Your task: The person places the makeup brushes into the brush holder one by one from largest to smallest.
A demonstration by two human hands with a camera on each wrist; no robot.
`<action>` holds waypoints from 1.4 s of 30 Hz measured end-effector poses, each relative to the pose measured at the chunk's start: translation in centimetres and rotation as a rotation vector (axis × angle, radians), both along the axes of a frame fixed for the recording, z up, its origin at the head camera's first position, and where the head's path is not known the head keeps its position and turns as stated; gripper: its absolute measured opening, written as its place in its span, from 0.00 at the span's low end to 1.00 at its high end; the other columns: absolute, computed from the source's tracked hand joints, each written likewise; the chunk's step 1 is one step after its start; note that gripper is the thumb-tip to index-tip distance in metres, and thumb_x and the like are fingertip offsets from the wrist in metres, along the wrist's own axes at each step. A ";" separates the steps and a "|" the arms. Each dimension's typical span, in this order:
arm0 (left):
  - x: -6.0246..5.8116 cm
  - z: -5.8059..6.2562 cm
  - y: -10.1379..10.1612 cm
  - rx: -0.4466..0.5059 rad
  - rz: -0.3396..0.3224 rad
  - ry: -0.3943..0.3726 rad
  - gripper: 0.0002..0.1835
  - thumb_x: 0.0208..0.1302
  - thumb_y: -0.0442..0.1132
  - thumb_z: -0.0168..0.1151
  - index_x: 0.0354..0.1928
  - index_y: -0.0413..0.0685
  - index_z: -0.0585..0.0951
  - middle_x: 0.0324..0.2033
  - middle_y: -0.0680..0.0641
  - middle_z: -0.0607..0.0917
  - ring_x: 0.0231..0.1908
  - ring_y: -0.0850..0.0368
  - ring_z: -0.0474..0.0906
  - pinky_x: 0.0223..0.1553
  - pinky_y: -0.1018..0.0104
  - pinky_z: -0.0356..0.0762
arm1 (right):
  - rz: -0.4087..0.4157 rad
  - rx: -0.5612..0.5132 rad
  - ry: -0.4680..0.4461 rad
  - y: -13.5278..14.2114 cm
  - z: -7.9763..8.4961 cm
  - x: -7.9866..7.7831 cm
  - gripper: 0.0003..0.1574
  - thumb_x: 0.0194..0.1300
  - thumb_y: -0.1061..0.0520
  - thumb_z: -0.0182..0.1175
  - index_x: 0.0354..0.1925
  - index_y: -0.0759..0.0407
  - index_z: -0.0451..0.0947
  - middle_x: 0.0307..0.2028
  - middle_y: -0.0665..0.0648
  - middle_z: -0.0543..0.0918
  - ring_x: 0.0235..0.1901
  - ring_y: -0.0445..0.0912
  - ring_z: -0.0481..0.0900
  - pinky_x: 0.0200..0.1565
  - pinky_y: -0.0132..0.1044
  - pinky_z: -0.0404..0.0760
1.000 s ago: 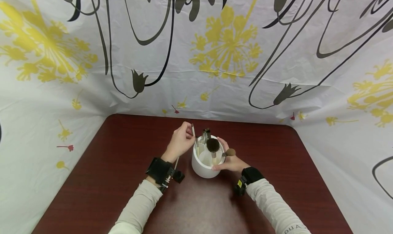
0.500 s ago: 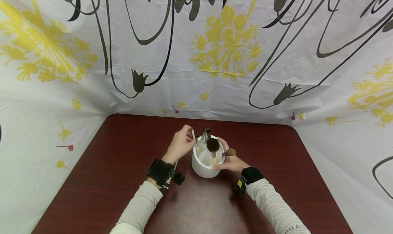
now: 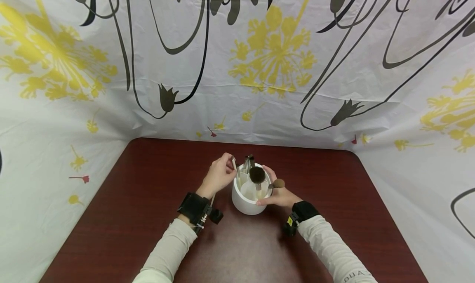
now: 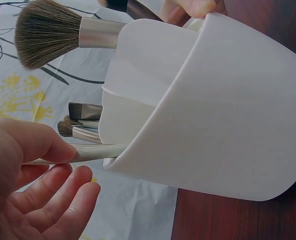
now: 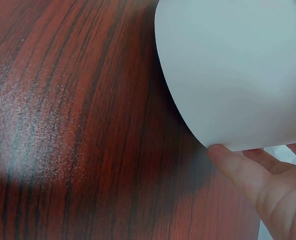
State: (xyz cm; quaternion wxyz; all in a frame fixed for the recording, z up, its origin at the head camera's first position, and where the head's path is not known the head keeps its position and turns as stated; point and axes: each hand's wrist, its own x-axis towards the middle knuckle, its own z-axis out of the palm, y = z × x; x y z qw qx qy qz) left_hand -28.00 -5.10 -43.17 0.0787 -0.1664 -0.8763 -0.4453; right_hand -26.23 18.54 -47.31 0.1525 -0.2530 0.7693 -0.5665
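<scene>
A white round makeup brush holder [image 3: 246,204] with inner dividers stands on the table. My left hand [image 3: 219,175] is at its left rim and pinches a slim pale makeup brush [image 4: 100,152] between thumb and fingers. The other fingers stay loosely bent below it. That brush's lower end is hidden behind the rim, inside the left part of the holder. My right hand [image 3: 280,197] grips the holder's right side, thumb toward the front. A large fluffy brush [image 3: 257,175], a smaller tan-headed brush [image 3: 278,184] and several small brushes [image 3: 249,162] stand in the holder.
The dark red-brown wooden table [image 3: 148,233] carries the holder. A patterned white cloth [image 3: 185,126] hangs behind its far edge. A thin pale stick [image 3: 212,199] shows beside the left wrist's black camera strap [image 3: 193,207].
My left hand has come down slightly with the pinched brush, whose top now stands lower over the rim. The right hand and the holder have stayed in place.
</scene>
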 end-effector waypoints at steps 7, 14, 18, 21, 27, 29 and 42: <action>-0.1 -0.1 0.1 -0.021 0.010 -0.023 0.15 0.49 0.29 0.61 0.41 0.43 0.73 0.28 0.47 0.79 0.29 0.57 0.80 0.30 0.70 0.77 | -0.005 -0.021 -0.019 0.0 -0.4 -0.2 0.72 0.40 0.70 0.70 0.69 0.54 0.31 0.68 0.61 0.43 0.66 0.53 0.44 0.60 0.44 0.52; 0.1 -0.1 0.0 -0.051 0.008 -0.048 0.13 0.50 0.32 0.63 0.40 0.44 0.74 0.29 0.48 0.79 0.30 0.58 0.78 0.32 0.69 0.76 | -0.007 -0.015 0.024 0.6 -2.5 -1.1 0.72 0.41 0.67 0.71 0.69 0.46 0.32 0.68 0.58 0.44 0.66 0.51 0.44 0.60 0.52 0.51; 0.0 0.0 -0.4 -0.049 0.020 -0.060 0.13 0.50 0.32 0.64 0.39 0.45 0.74 0.30 0.48 0.79 0.30 0.58 0.78 0.32 0.67 0.76 | -0.006 -0.019 0.026 0.7 -2.7 -1.1 0.72 0.41 0.65 0.72 0.69 0.44 0.33 0.68 0.57 0.43 0.67 0.51 0.43 0.60 0.54 0.49; -0.1 0.0 -0.7 -0.048 0.032 -0.055 0.13 0.50 0.32 0.63 0.39 0.45 0.74 0.31 0.48 0.79 0.30 0.57 0.79 0.32 0.67 0.76 | 0.000 -0.017 0.031 0.6 -2.4 -1.0 0.72 0.41 0.66 0.72 0.69 0.47 0.32 0.68 0.60 0.43 0.66 0.54 0.43 0.60 0.53 0.51; -0.4 -0.2 -1.5 -0.091 0.048 -0.047 0.16 0.52 0.33 0.62 0.44 0.42 0.73 0.32 0.47 0.78 0.30 0.56 0.79 0.31 0.65 0.77 | 0.002 -0.040 -0.008 0.1 -0.4 -0.2 0.71 0.41 0.68 0.70 0.69 0.57 0.32 0.67 0.65 0.44 0.66 0.57 0.42 0.59 0.56 0.49; -0.4 -0.2 -1.8 -0.110 0.048 -0.045 0.17 0.52 0.34 0.63 0.45 0.41 0.73 0.33 0.45 0.78 0.31 0.53 0.79 0.31 0.63 0.77 | 0.006 -0.038 -0.005 0.1 -0.2 -0.1 0.71 0.41 0.68 0.70 0.68 0.59 0.31 0.67 0.65 0.44 0.66 0.58 0.42 0.59 0.57 0.49; -1.5 -1.8 -3.1 -0.261 0.085 -0.154 0.19 0.54 0.38 0.61 0.48 0.41 0.72 0.40 0.40 0.76 0.36 0.49 0.76 0.36 0.57 0.74 | 0.025 -0.040 0.017 0.9 -2.7 -1.2 0.72 0.43 0.65 0.71 0.69 0.53 0.29 0.67 0.60 0.46 0.66 0.56 0.42 0.59 0.58 0.51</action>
